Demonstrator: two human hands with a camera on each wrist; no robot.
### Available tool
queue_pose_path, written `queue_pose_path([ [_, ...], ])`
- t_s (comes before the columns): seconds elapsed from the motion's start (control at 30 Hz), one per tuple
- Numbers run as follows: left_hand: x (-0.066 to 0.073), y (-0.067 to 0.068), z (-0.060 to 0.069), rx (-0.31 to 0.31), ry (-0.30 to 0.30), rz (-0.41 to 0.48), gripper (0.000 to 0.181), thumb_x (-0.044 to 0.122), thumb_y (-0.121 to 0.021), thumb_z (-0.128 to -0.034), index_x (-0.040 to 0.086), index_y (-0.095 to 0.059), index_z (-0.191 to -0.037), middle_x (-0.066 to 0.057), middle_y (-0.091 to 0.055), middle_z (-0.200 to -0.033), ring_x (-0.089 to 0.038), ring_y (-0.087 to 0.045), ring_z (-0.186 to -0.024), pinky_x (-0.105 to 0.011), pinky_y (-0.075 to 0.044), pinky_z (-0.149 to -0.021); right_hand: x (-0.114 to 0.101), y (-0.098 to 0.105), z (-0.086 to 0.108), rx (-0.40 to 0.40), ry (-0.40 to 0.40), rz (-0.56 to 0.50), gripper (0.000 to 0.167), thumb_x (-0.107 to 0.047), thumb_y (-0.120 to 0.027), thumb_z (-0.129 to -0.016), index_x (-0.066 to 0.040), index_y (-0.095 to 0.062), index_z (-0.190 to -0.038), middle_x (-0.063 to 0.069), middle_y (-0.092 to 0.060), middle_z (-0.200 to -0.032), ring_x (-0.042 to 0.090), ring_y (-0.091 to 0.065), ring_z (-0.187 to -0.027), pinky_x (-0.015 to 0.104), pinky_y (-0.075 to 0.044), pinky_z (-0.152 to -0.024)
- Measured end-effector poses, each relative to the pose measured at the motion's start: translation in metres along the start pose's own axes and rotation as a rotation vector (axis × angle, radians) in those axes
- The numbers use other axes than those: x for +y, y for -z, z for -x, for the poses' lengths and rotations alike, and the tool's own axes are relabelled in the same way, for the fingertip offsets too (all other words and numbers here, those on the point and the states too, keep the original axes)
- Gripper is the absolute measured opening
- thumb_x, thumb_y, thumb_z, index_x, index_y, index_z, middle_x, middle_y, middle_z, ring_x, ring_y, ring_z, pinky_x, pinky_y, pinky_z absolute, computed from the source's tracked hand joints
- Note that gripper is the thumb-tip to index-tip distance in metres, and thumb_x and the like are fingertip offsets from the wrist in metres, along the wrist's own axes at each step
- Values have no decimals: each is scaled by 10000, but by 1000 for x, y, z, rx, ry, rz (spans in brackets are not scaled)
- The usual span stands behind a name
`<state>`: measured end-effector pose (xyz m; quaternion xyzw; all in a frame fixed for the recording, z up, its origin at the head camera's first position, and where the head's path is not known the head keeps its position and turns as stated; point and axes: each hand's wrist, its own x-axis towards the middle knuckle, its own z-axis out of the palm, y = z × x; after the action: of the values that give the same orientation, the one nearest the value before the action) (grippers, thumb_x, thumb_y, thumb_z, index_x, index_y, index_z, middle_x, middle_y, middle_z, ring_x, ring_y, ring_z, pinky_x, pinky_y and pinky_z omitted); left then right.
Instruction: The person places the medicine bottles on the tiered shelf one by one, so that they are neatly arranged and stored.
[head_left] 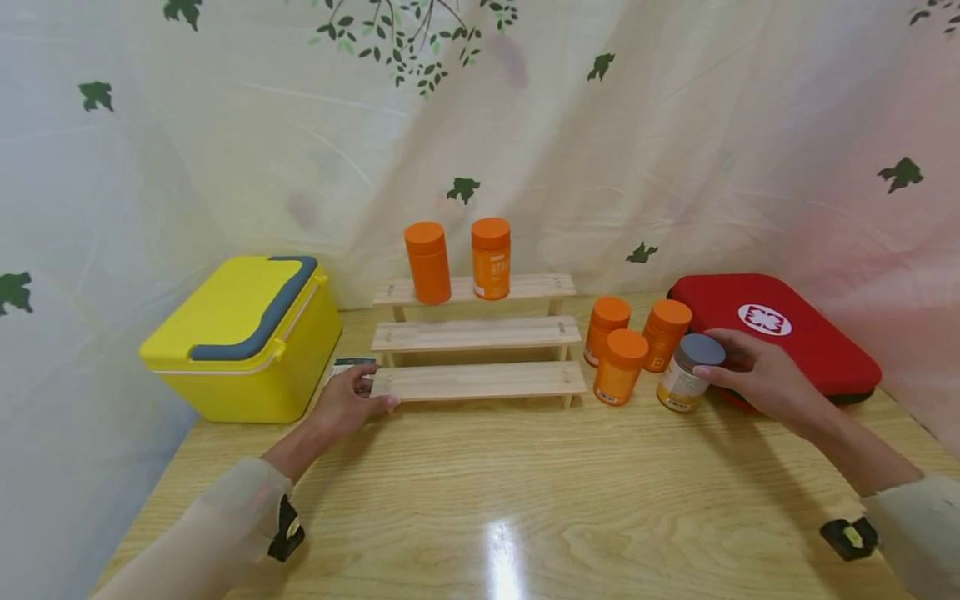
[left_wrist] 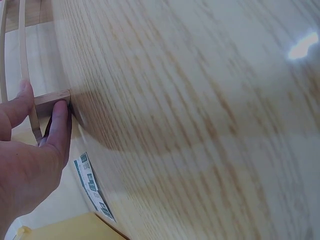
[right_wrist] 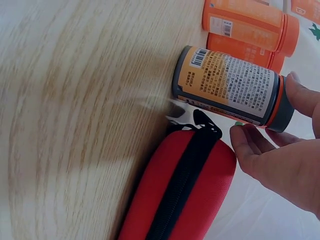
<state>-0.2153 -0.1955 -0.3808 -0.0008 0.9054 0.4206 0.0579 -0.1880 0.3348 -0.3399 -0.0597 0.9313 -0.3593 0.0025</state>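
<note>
At its left end, my left hand [head_left: 347, 406] grips the lowest board of a three-tier wooden stand [head_left: 480, 382]. In the left wrist view, the thumb lies on the board's edge and a finger touches the stand's leg [left_wrist: 52, 98]. My right hand [head_left: 768, 375] holds a grey-lidded bottle [head_left: 682, 385] by its cap, thumb on one side and fingers on the other. Its printed label [right_wrist: 227, 82] with a barcode shows in the right wrist view. Orange bottles [head_left: 621, 367] stand just left of it. On the top tier are two more orange bottles, one plain [head_left: 429, 265] and one printed [head_left: 491, 260].
A yellow box [head_left: 247, 333] with a grey handle stands on the left. The red zippered case [head_left: 772, 333] with a white emblem lies beyond the right hand. A small printed packet [left_wrist: 93, 185] lies between the box and the stand. A patterned curtain hangs behind.
</note>
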Motion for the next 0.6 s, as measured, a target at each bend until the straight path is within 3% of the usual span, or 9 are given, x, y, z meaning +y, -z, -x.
queue_pose_path([
  [0.2,-1,0,-1,2,-1,7,691,230,-738,-863,-30,-408,-1412,-226,-579,-1148,-307,-520,-1015,-390,-457,-840,1,-2,-1,1,6,-21,737,-345,-654,-918,22,-321,-1463,300,-453,-1351,471,-473,-1167,72,-425,-725],
  [0.5,0,0,-1,1,2,18,679,221,-733,-866,-31,-412,-1409,-230,-584,-1170,-300,-530,-1036,-396,-460,-862,-1,-3,0,6,-7,9,752,-378,-647,-916,15,-317,-1466,294,-452,-1348,469,-475,-1155,147,-483,-752],
  [0.6,0,0,-1,3,0,18,679,219,-735,-864,-32,-414,-1407,-229,-584,-1164,-300,-528,-1031,-393,-459,-859,-1,-3,0,6,-4,4,750,-373,-646,-918,14,-314,-1468,294,-449,-1350,468,-472,-1157,124,-468,-743],
])
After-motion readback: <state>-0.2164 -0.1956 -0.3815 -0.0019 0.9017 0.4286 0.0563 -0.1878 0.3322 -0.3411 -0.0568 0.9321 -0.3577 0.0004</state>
